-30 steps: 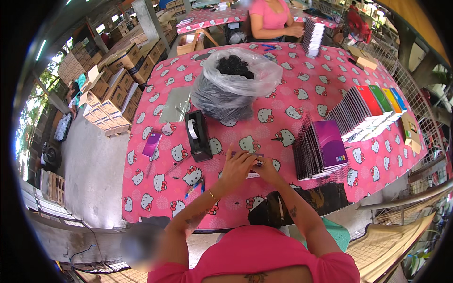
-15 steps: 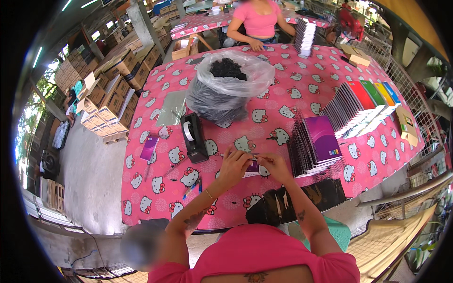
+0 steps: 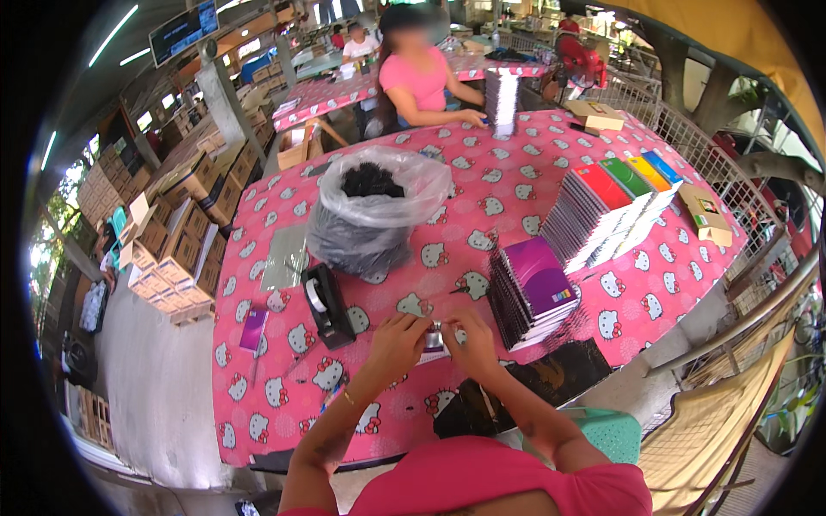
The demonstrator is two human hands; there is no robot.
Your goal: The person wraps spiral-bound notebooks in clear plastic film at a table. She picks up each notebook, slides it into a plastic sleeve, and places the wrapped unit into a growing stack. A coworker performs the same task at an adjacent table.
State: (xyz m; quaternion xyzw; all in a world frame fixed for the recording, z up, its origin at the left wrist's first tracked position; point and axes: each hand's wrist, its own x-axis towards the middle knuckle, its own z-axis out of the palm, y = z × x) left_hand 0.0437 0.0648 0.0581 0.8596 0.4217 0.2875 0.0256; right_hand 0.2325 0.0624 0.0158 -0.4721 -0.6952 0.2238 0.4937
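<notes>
My left hand (image 3: 400, 344) and my right hand (image 3: 471, 346) meet over the near middle of the table, fingers closed. Between them they pinch a small purple piece with a shiny, silvery surface (image 3: 434, 338); the fingers hide most of it, so its exact kind does not show. Left of my hands stands a black tape dispenser (image 3: 330, 311) with a pale roll. Just to the right rises a stack of purple spiral notebooks (image 3: 538, 273). Several pens (image 3: 337, 389) lie beside my left forearm, and a flat purple card or booklet (image 3: 254, 328) lies farther left.
A clear plastic bag of black coils (image 3: 366, 219) stands beyond the dispenser. Notebooks with red, green, yellow and blue covers (image 3: 602, 193) are at the right. A torn black sheet (image 3: 525, 391) lies along the near edge. Across the table, a person (image 3: 426, 77) touches a tall notebook stack (image 3: 502, 103).
My view has tilted up and shifted right, so the table sits lower and farther left. My hands stay together on the purple piece. Across the table, the person's hand now reaches the tall stack.
</notes>
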